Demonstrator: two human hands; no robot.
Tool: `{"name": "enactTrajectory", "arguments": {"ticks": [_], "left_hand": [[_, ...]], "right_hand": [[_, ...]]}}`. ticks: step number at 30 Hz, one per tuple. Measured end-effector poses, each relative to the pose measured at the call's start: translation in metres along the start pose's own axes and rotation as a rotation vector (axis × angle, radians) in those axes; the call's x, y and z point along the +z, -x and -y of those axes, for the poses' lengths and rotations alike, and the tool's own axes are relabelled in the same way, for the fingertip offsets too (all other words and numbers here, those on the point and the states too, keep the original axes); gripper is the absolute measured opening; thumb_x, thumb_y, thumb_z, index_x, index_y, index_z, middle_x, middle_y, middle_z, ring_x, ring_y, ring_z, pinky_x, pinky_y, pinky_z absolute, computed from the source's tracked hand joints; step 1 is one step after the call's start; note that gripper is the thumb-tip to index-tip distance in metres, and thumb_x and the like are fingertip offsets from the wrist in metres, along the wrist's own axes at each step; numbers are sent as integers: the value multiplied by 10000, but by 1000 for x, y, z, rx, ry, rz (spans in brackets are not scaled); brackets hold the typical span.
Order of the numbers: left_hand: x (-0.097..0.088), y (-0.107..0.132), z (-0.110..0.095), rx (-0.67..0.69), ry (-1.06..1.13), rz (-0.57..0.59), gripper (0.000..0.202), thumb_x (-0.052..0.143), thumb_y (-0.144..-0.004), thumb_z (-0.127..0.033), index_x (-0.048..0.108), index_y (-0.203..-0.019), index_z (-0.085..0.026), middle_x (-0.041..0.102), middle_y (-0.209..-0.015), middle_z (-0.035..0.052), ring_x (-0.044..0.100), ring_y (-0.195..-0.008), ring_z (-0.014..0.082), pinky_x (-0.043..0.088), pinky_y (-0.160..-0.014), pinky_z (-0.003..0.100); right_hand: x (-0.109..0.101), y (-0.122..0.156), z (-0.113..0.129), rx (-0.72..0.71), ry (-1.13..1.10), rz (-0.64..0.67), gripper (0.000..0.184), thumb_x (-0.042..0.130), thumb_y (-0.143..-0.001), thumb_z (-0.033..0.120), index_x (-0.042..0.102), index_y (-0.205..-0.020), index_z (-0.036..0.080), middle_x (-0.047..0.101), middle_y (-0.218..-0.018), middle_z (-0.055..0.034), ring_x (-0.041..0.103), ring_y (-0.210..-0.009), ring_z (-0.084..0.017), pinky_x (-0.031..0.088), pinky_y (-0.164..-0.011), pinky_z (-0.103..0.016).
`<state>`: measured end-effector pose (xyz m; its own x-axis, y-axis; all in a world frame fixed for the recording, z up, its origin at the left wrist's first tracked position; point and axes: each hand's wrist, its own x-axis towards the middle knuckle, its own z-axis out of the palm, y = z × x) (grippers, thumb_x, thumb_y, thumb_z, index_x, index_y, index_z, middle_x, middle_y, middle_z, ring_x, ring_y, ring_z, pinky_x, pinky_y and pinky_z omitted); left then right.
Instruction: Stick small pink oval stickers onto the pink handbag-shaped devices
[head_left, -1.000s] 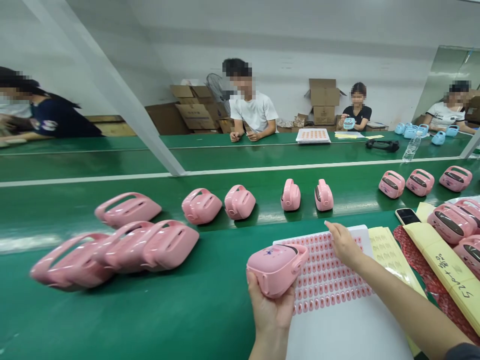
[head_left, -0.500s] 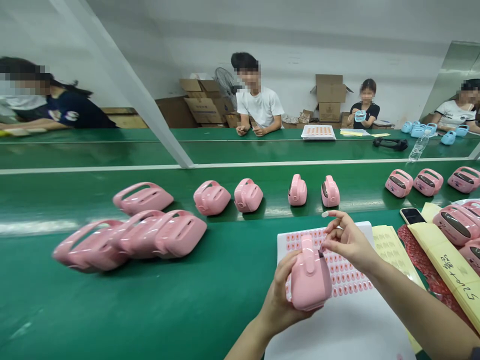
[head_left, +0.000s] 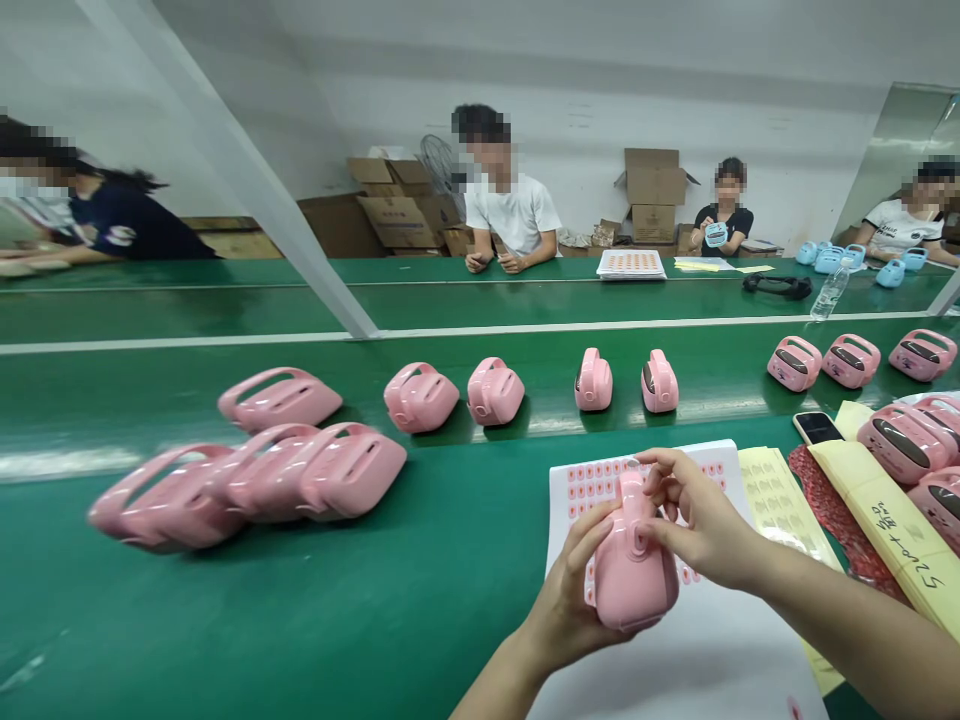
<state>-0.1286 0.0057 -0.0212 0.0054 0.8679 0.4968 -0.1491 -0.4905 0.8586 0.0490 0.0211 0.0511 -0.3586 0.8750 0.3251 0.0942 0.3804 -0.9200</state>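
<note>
My left hand [head_left: 574, 585] is wrapped round the left side of a glossy pink handled device [head_left: 637, 590], held tilted above a sheet of small stickers [head_left: 589, 480]. With fingers bent, my right hand [head_left: 690, 515] is on the device's carry handle [head_left: 631, 490]. Its thumb presses by the round end of the handle, and its fingertips lie over the upper part. A small oval mark shows beside the thumb; whether it is a sticker is unclear. Part of the sticker rows is hidden behind the device and hands.
Pink devices lie piled at left [head_left: 352, 470], and others stand along the bench behind. At right are a yellow sticker sheet [head_left: 772, 500], a phone [head_left: 817, 428], red bubble wrap [head_left: 832, 510] and a yellow paper packet [head_left: 885, 530]. Several people sit across the bench.
My right hand has moved down and left onto the handle, its thumb now against the round end. The device has shifted slightly right and down in my left hand.
</note>
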Motion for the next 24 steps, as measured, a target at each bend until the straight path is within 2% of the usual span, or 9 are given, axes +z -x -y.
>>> {"name": "enactTrajectory", "arguments": {"ticks": [4, 7, 10, 13, 16, 21, 23, 24], "left_hand": [[-2, 1, 2, -3, 3, -5, 838, 802, -148, 64, 712, -909, -273, 671, -1022, 145, 586, -1006, 422, 371, -897, 619], [-2, 1, 2, 38, -39, 22, 800, 824, -185, 8, 706, -921, -282, 671, -1042, 132, 594, -1004, 394, 418, -870, 576], [-1, 0, -2, 70, -47, 44, 833, 815, -186, 35, 707, -942, -297, 667, -1053, 141, 599, -993, 397, 432, -855, 571], [0, -1, -7, 28, -16, 55, 846, 790, -166, 93, 721, -913, -297, 653, -1048, 158, 587, -996, 426, 388, -870, 623], [-1, -1, -9, -67, 28, 59, 771, 782, -173, 105, 734, -835, -287, 635, -1039, 147, 561, -1022, 433, 326, -901, 658], [-3, 0, -9, -103, -42, 141, 730, 804, -222, 52, 733, -854, -305, 593, -1105, 126, 521, -1070, 433, 359, -901, 619], [-3, 0, -11, -88, -64, 156, 705, 813, -235, 33, 738, -851, -303, 583, -1107, 135, 527, -1058, 437, 384, -886, 605], [-2, 0, -12, -66, -76, 166, 690, 819, -239, 22, 741, -845, -299, 580, -1102, 143, 534, -1047, 438, 399, -874, 596]], "right_hand": [[4, 4, 0, -30, 5, -39, 439, 561, -706, 55, 452, -1088, 241, 498, -855, 1, 550, -730, -128, 496, -638, -265], [4, 6, 2, -39, 51, -24, 414, 544, -724, 62, 447, -1086, 240, 501, -835, 1, 548, -720, -132, 494, -625, -264], [5, 7, 2, -91, 141, -29, 403, 525, -730, 56, 444, -1080, 241, 503, -820, -1, 538, -710, -135, 494, -604, -257], [7, 9, -1, -240, 235, -84, 405, 483, -754, 47, 420, -1100, 248, 502, -818, -5, 538, -689, -138, 506, -595, -268], [9, 13, -4, -440, 377, -132, 417, 429, -805, 49, 388, -1163, 258, 518, -803, -9, 548, -683, -148, 521, -628, -299], [4, 19, -7, -714, 641, -88, 500, 375, -867, 87, 280, -1340, 221, 608, -956, -84, 605, -827, -186, 526, -681, -309], [-2, 18, -10, -723, 674, -92, 520, 360, -865, 77, 264, -1356, 219, 620, -1027, -102, 613, -913, -204, 524, -725, -337], [-5, 16, -13, -671, 660, -117, 525, 364, -860, 72, 266, -1353, 223, 619, -1053, -107, 612, -947, -210, 522, -753, -356]]}}
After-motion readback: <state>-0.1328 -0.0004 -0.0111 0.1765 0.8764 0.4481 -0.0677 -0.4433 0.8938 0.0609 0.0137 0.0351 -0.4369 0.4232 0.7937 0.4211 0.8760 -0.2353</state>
